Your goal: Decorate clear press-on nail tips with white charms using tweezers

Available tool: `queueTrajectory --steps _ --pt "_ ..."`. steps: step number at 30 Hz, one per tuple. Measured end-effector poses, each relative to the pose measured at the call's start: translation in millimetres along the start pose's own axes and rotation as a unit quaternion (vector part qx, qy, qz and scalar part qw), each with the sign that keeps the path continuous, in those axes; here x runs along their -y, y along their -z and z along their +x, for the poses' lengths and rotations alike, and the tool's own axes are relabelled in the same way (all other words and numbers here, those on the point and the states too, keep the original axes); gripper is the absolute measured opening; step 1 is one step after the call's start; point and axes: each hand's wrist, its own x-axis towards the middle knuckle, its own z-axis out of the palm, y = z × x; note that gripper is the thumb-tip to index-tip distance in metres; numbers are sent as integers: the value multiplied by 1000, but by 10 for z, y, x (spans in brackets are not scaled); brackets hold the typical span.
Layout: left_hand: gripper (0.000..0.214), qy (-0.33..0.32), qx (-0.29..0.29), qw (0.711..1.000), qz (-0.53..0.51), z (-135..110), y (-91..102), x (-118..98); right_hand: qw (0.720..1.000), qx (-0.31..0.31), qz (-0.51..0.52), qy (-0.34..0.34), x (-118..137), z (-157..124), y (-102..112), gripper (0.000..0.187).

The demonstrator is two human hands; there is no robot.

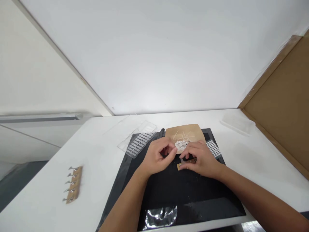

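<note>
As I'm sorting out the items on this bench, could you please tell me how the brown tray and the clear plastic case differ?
The brown tray is opaque, whereas the clear plastic case is see-through. The brown tray holds a loose heap of white bits, while the clear plastic case shows pale pieces in neat rows. Both lie at least partly over the black mat.

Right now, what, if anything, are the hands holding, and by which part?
The right hand pinches a small grey piece between thumb and finger; where on it is unclear. Left hand: cannot be told.
</note>
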Motion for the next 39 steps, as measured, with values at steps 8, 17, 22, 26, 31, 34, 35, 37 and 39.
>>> queueTrajectory --steps 8,17,22,26,31,34,35,37,39 --pt "14 18 128 991 35 10 46 7 999 33 2 23 -176 66 444 32" --pt "18 -19 135 985 102 -23 -80 42 991 134 -3 14 -255 -97 498 26" --pt "19 -36 136 983 122 -31 -110 43 991 121 -37 32 -173 -70 452 27" --pt "23 -46 146 983 105 -29 -138 27 992 112 -57 34 -152 -80 444 27" --pt "24 -55 153 982 96 -26 -148 31 990 113 -63 48 -173 -91 394 27" --pt "23 -60 149 983 94 -30 -147 31 990 111 -65 51 -194 -85 372 26" --pt "23 -62 148 982 96 -32 -148 26 990 111 -68 51 -202 -83 367 26" --pt "24 -67 149 981 101 -34 -153 12 990 109 -72 49 -215 -77 362 27" --pt "23 -71 148 981 102 -34 -160 -2 990 108 -73 49 -220 -72 361 27"
